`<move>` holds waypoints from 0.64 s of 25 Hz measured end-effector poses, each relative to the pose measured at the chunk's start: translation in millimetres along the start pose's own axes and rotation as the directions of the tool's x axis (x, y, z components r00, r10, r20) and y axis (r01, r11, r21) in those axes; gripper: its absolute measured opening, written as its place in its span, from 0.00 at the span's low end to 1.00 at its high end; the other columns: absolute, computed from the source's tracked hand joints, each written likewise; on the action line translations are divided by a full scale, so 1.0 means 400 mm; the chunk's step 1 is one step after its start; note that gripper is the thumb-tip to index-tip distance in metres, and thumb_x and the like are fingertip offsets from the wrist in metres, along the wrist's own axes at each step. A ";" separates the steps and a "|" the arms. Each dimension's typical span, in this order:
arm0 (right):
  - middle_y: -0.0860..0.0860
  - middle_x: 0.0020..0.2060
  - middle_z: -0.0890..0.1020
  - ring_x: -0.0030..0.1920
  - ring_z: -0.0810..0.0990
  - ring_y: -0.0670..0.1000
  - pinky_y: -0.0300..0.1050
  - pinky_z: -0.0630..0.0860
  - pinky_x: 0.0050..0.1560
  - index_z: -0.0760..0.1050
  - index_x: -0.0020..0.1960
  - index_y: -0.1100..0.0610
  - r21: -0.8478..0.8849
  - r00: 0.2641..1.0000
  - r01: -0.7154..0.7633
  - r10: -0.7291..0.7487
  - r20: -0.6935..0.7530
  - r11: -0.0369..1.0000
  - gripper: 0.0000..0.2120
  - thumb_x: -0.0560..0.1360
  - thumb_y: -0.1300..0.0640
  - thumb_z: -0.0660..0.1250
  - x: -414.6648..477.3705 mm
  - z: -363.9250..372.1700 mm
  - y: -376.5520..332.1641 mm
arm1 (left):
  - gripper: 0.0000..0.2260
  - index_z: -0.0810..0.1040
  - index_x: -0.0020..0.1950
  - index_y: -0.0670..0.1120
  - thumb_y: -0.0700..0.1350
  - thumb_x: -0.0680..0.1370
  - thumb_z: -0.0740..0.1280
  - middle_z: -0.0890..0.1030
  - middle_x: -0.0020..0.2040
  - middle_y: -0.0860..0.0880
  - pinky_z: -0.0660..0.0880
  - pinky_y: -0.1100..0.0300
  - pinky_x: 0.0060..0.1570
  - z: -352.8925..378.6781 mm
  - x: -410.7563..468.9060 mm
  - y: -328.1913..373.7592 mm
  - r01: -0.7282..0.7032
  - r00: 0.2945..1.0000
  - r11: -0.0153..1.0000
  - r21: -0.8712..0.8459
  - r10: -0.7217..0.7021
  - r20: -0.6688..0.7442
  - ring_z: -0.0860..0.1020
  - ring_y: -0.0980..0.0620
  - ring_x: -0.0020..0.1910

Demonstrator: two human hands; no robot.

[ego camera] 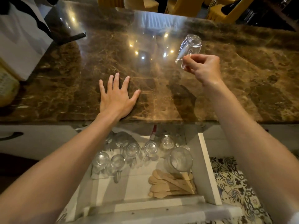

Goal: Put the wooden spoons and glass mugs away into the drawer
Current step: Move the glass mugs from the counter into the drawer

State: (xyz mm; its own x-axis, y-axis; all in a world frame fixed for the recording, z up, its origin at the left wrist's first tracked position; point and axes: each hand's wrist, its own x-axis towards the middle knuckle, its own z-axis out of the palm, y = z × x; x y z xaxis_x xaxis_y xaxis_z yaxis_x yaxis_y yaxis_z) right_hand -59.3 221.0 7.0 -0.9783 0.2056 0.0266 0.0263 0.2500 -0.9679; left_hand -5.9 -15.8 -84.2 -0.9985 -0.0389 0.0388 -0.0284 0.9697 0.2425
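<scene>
My right hand (204,67) holds a clear glass mug (190,46) by its handle, tilted, above the brown marble counter (80,81). My left hand (116,96) lies flat on the counter with fingers spread, holding nothing. Below the counter edge a white drawer (208,167) stands pulled out. Inside it stand several glass mugs (131,150) in rows at the back and left. A larger glass jar (180,160) sits at the right. A pile of wooden spoons (171,184) lies in the front right of the drawer.
A white box or bag (21,38) stands at the counter's far left, with a yellowish object (6,88) beside it. Yellow-covered chairs (186,5) stand beyond the counter. Patterned floor tiles (234,183) show to the right of the drawer.
</scene>
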 end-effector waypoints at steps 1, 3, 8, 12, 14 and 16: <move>0.55 0.39 0.83 0.40 0.82 0.50 0.41 0.80 0.46 0.82 0.46 0.62 0.024 0.999 0.021 -0.021 0.033 0.999 0.06 0.71 0.59 0.73 -0.035 -0.001 -0.008 | 0.31 0.54 0.77 0.53 0.66 0.77 0.46 0.51 0.78 0.44 0.38 0.42 0.73 -0.002 -0.003 0.001 -0.002 1.000 1.000 -0.004 0.002 0.001 0.46 0.46 0.77; 0.55 0.40 0.84 0.41 0.84 0.50 0.42 0.81 0.46 0.82 0.46 0.61 0.046 0.993 0.054 -0.059 0.103 0.997 0.07 0.70 0.60 0.75 -0.119 -0.005 -0.015 | 0.31 0.54 0.77 0.52 0.66 0.78 0.47 0.51 0.78 0.44 0.39 0.42 0.73 -0.005 -0.007 0.002 -0.006 1.000 1.000 -0.007 0.006 0.001 0.47 0.46 0.77; 0.55 0.42 0.86 0.44 0.85 0.52 0.44 0.82 0.46 0.83 0.47 0.59 -0.060 0.936 0.129 -0.101 0.338 0.990 0.08 0.68 0.60 0.75 -0.345 -0.032 0.017 | 0.30 0.55 0.77 0.52 0.65 0.78 0.48 0.52 0.78 0.44 0.39 0.43 0.73 -0.003 -0.007 -0.001 -0.004 1.000 1.000 -0.014 0.004 0.001 0.47 0.46 0.77; 0.50 0.42 0.86 0.44 0.85 0.47 0.40 0.81 0.47 0.84 0.46 0.58 -0.098 0.843 0.153 -0.079 0.533 0.983 0.10 0.66 0.56 0.75 -0.492 -0.052 0.083 | 0.29 0.56 0.76 0.52 0.64 0.78 0.49 0.53 0.78 0.44 0.40 0.45 0.73 0.007 -0.009 -0.001 -0.004 1.000 1.000 -0.010 0.004 -0.026 0.48 0.46 0.77; 0.51 0.41 0.86 0.43 0.85 0.46 0.38 0.80 0.45 0.84 0.45 0.60 -0.099 0.772 0.166 -0.067 0.632 0.981 0.10 0.66 0.57 0.75 -0.536 -0.046 0.131 | 0.29 0.57 0.76 0.52 0.64 0.78 0.49 0.54 0.78 0.44 0.41 0.45 0.73 0.010 -0.010 -0.004 -0.006 0.999 1.000 -0.010 0.006 -0.035 0.49 0.46 0.77; 0.50 0.40 0.86 0.41 0.85 0.46 0.41 0.80 0.44 0.85 0.43 0.58 -0.158 0.706 0.231 -0.054 0.706 0.960 0.06 0.66 0.58 0.76 -0.559 -0.029 0.180 | 0.29 0.57 0.76 0.52 0.64 0.78 0.49 0.54 0.78 0.44 0.41 0.45 0.73 0.013 -0.009 -0.006 -0.009 0.999 1.000 -0.013 0.009 -0.036 0.49 0.46 0.77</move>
State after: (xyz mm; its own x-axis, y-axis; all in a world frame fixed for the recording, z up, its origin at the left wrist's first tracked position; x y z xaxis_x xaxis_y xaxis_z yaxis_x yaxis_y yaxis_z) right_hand 163.8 203.8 -65.6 -0.8374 -0.5363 -0.1056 -0.1686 0.4372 -0.8834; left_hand -2.4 -16.7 -89.8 -0.9963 -0.0391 0.0761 -0.0185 0.9668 0.2548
